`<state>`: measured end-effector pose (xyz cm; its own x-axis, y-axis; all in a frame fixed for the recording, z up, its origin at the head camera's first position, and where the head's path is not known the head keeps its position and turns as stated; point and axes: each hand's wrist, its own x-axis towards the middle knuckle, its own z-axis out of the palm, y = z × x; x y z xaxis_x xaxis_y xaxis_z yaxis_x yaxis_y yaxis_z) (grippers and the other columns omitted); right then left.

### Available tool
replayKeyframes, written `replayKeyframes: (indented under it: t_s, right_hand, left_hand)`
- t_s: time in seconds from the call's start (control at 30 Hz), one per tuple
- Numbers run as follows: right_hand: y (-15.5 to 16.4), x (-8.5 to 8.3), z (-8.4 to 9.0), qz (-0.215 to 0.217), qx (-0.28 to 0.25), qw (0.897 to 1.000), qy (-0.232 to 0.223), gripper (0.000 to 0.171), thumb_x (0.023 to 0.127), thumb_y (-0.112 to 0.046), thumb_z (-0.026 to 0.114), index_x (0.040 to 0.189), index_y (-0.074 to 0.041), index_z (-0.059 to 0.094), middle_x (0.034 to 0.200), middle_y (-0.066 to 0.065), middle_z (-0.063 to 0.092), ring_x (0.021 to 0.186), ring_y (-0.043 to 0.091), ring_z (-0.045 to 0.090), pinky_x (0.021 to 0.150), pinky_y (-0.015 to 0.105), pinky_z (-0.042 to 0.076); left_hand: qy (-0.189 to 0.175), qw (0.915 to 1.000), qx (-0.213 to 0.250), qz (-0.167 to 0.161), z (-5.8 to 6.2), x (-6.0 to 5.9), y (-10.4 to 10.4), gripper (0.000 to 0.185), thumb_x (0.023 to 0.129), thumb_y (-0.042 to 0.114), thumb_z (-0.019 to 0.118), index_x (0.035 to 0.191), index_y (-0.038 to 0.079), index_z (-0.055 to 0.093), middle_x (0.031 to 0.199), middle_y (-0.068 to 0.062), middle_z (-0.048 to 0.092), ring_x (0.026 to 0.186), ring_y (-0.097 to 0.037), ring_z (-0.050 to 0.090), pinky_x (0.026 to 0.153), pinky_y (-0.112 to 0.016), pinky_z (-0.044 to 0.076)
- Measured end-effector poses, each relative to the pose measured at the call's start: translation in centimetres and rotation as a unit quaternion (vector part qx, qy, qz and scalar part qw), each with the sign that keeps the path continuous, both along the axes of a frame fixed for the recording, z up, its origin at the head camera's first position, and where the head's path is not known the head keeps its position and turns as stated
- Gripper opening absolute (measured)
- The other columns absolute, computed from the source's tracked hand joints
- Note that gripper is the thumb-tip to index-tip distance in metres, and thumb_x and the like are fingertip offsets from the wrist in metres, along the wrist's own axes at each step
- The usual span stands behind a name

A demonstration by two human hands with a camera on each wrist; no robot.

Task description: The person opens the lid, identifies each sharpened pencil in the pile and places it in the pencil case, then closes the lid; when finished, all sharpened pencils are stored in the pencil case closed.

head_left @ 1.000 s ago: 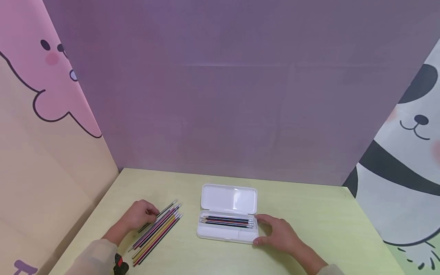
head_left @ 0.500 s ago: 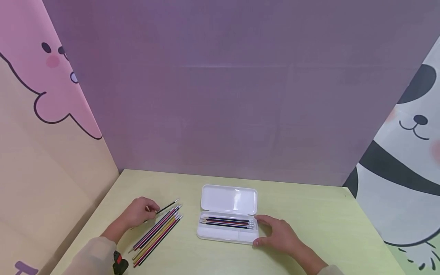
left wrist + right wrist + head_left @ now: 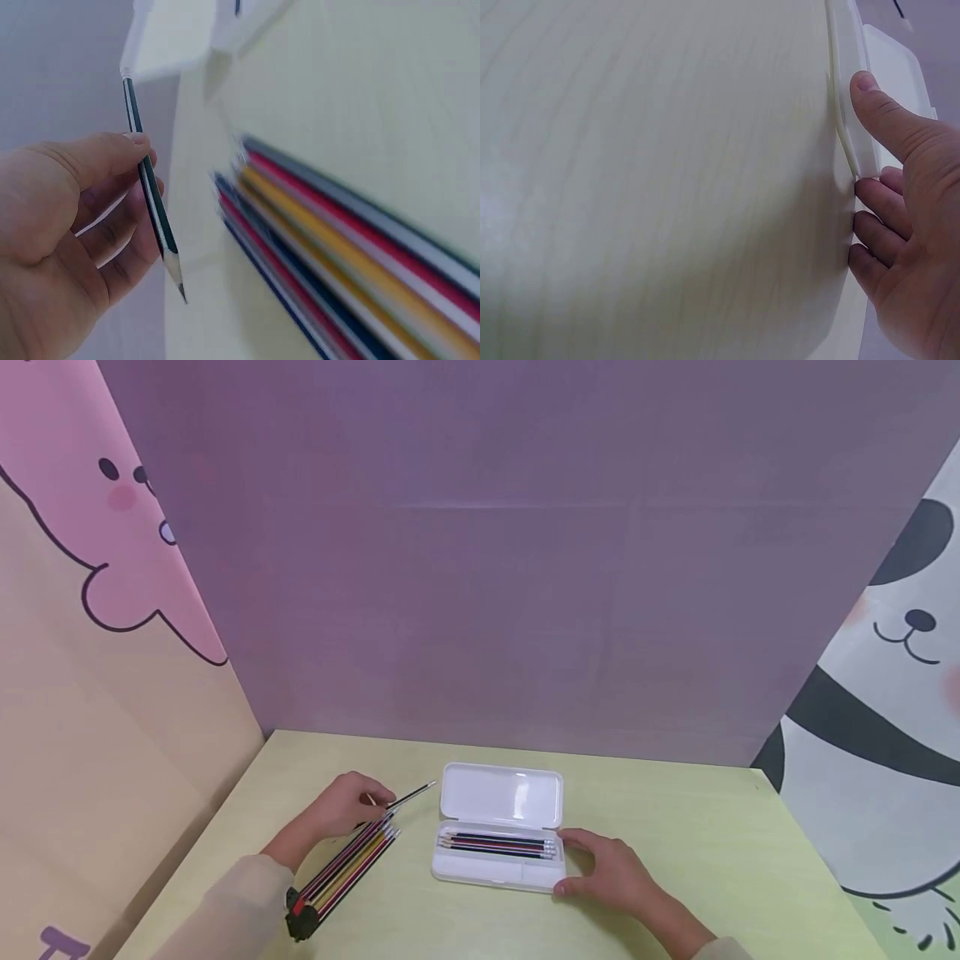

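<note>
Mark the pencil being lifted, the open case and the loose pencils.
dark pencil (image 3: 148, 180), left wrist view, mid-shaft.
white pencil case (image 3: 501, 793), head view, open lid.
pencil row (image 3: 352, 858), head view, middle of the bundle.

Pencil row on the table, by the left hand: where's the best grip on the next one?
Probably the outermost pencil in the pencil row, mid-shaft, from above: they lie flat, side by side, touching, so only the edge one offers a free side. The left hand already pinches a dark pencil.

Your left hand (image 3: 347, 807) pinches a dark slim pencil (image 3: 411, 795) above the coloured pencil row (image 3: 350, 863); your right hand (image 3: 609, 873) steadies the open white plastic case (image 3: 499, 827).
</note>
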<state>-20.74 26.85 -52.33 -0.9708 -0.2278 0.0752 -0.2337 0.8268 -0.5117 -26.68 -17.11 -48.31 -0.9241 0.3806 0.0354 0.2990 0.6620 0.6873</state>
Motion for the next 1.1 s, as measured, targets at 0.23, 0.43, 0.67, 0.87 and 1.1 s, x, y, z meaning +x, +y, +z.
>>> replayKeyframes:
  t_s: [0.23, 0.43, 0.67, 0.87, 1.1]
  right_hand:
    - [0.3, 0.0, -0.5, -0.006, -0.001, 1.0, -0.005, 0.081, 0.059, -0.047, 0.097, 0.13, -0.021, 0.07, 0.128, 0.005, 0.072, 0.12, 0.033, 0.065, 0.102, 0.054, 0.05]
    - [0.5, -0.1, -0.7, -0.005, 0.002, 1.0, -0.004, 0.082, 0.059, -0.049, 0.096, 0.132, -0.021, 0.069, 0.129, 0.004, 0.072, 0.12, 0.034, 0.065, 0.102, 0.054, 0.05]
    - [0.5, -0.2, -0.5, -0.004, 0.006, 1.0, -0.007, 0.082, 0.06, -0.05, 0.096, 0.133, -0.022, 0.068, 0.129, 0.004, 0.072, 0.119, 0.034, 0.066, 0.101, 0.054, 0.05]
    - [0.4, -0.4, -0.5, -0.004, 0.006, 1.0, -0.012, 0.083, 0.061, -0.051, 0.095, 0.134, -0.023, 0.068, 0.13, 0.004, 0.071, 0.119, 0.033, 0.066, 0.101, 0.054, 0.05]
    - [0.5, -0.4, -0.6, 0.002, 0.003, 1.0, -0.01, 0.083, 0.061, -0.051, 0.095, 0.133, -0.021, 0.068, 0.129, 0.005, 0.072, 0.119, 0.033, 0.066, 0.1, 0.053, 0.051]
  left_hand:
    - [-0.011, 0.999, 0.013, -0.04, 0.7, -1.1, 5.1, 0.021, 0.094, 0.005, 0.071, 0.114, 0.008, 0.078, 0.1, -0.001, 0.073, 0.079, -0.015, 0.059, 0.064, -0.027, 0.051]
    - [-0.022, 0.9969, 0.023, -0.072, 1.0, -1.7, 9.2, 0.02, 0.093, 0.007, 0.074, 0.112, 0.012, 0.08, 0.101, 0.001, 0.075, 0.08, -0.014, 0.06, 0.068, -0.027, 0.053]
    - [-0.032, 0.9932, 0.032, -0.108, 1.1, -1.8, 13.0, 0.02, 0.092, 0.007, 0.075, 0.109, 0.015, 0.081, 0.096, 0.004, 0.075, 0.083, -0.011, 0.064, 0.074, -0.026, 0.054]
    - [-0.035, 0.9911, 0.026, -0.126, 0.3, -1.9, 15.0, 0.021, 0.091, 0.007, 0.077, 0.109, 0.017, 0.082, 0.095, 0.007, 0.076, 0.084, -0.008, 0.064, 0.077, -0.023, 0.054]
    - [-0.059, 0.9898, 0.021, -0.128, -1.7, -1.8, 16.0, 0.021, 0.089, 0.004, 0.078, 0.104, 0.019, 0.083, 0.091, 0.007, 0.075, 0.083, -0.007, 0.064, 0.079, -0.023, 0.054]
